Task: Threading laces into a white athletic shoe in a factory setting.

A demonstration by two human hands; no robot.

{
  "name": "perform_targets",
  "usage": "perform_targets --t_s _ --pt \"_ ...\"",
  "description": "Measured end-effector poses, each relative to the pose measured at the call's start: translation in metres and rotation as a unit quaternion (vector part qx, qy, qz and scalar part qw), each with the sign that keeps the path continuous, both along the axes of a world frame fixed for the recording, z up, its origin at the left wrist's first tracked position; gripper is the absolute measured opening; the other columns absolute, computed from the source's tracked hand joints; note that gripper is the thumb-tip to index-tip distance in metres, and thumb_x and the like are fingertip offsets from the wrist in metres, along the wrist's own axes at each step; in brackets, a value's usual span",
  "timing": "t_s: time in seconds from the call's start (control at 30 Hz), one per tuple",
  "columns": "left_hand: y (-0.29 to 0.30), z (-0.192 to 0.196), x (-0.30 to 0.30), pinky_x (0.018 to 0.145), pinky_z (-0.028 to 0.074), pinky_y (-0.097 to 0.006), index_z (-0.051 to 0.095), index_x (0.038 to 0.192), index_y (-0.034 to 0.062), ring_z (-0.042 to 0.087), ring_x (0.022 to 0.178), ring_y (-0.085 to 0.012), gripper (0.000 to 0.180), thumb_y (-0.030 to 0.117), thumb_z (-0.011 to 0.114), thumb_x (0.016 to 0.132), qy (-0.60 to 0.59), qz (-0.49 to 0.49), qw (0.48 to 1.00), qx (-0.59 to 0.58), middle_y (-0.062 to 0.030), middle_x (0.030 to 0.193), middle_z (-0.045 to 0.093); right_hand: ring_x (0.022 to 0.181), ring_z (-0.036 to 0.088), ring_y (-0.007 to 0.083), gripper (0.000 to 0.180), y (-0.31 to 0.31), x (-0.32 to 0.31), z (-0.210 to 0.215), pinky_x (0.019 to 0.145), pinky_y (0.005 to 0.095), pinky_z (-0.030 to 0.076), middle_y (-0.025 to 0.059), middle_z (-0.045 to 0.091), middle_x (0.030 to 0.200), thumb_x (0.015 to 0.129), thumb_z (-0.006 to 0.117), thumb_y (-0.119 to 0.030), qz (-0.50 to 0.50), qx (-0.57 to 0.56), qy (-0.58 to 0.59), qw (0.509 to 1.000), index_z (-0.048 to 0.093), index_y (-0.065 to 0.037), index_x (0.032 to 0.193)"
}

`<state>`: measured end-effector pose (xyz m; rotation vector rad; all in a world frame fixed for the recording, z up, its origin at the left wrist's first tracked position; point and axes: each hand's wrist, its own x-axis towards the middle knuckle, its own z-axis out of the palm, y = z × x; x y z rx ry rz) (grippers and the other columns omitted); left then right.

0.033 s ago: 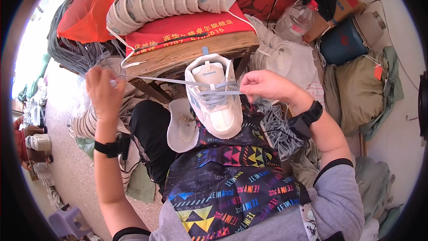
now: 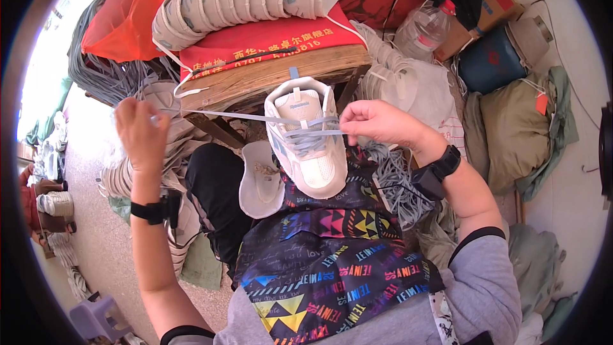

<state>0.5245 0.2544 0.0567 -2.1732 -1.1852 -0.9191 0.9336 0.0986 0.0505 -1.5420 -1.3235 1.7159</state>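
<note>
A white and grey sneaker upper (image 2: 317, 169), toe toward me, stands above my lap against a wooden bench. Its light grey shoelace (image 2: 236, 115) is threaded through the eyelets and crosses the tongue. Out to the left, my left hand (image 2: 142, 135) is closed on one lace end, drawn taut across from the upper. Close beside the upper's right side, my right hand (image 2: 380, 124) pinches the other lace end between thumb and fingers. A curved pale shoe part (image 2: 260, 185) lies on my lap, left of the upper.
On the wooden bench (image 2: 274, 67), a red cloth lies under a row of nested shoe uppers (image 2: 249, 3). Bundles of grey laces lie right of my lap (image 2: 402, 182) and at far left (image 2: 105, 57). A plastic bottle (image 2: 424, 32) stands at back right; a purple stool (image 2: 99, 316) is at lower left.
My left hand has moved slightly further left with its lace end. My right hand has shifted a little left, nearer the sneaker upper, still pinching the lace.
</note>
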Motion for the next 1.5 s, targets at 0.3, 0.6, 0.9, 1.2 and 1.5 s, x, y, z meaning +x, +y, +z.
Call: perform_targets --t_s 0.3,0.6,0.9,1.2,1.5 --pt "0.041 -0.013 -0.085 0.088 0.045 -0.044 0.057 0.081 0.005 0.054 0.103 -0.0337 0.013 0.011 0.067 0.074 -0.048 0.159 0.981 -0.1 -0.0134 0.108 0.056 0.073 0.053 0.0069 0.018 0.012 -0.029 0.003 0.06 0.0237 0.045 0.0018 0.058 0.094 0.092 0.06 -0.013 0.006 0.325 -0.147 0.934 0.06 -0.005 0.108" --pt "-0.077 -0.004 0.131 0.082 0.045 -0.038 0.064 0.081 0.0059 0.054 0.093 -0.0276 0.013 0.005 0.074 0.073 -0.131 -0.363 0.869 -0.311 -0.0083 0.105 0.055 0.08 0.062 0.0303 0.016 0.012 -0.049 0.002 0.069 0.042 0.052 0.01 0.05 0.1 0.082 0.066 -0.013 0.081 0.473 -0.399 0.781 0.055 -0.006 0.092" --pt "-0.09 -0.007 0.16 0.085 0.041 -0.042 0.065 0.077 0.0092 0.046 0.103 -0.0297 0.015 0.014 0.077 0.068 0.016 -0.232 0.914 -0.333 -0.0058 0.102 0.051 0.072 0.062 0.0304 0.014 0.001 -0.046 0.006 0.059 0.0417 0.05 0.0089 0.053 0.092 0.082 0.065 -0.012 0.046 0.458 -0.451 0.764 0.056 -0.007 0.092" --pt "-0.067 -0.027 0.15 0.089 0.041 -0.038 0.063 0.072 0.0066 0.046 0.103 -0.0305 0.012 0.007 0.072 0.065 -0.123 -0.301 0.804 -0.497 -0.0103 0.105 0.05 0.046 0.059 0.0185 0.026 0.001 -0.042 0.006 0.044 0.0323 0.047 0.0088 0.064 0.071 0.091 0.063 -0.025 -0.043 0.146 -0.127 0.98 0.058 0.0 0.092" --pt "-0.093 -0.032 0.162 0.085 0.041 -0.038 0.062 0.082 0.0081 0.052 0.097 -0.0272 0.018 0.003 0.068 0.066 -0.128 -0.227 0.918 -0.299 -0.0062 0.1 0.055 0.047 0.057 0.0144 0.016 0.004 -0.04 0.0 0.042 0.0279 0.043 0.0034 0.062 0.067 0.09 0.064 -0.02 -0.036 0.036 -0.078 0.996 0.06 -0.005 0.091"
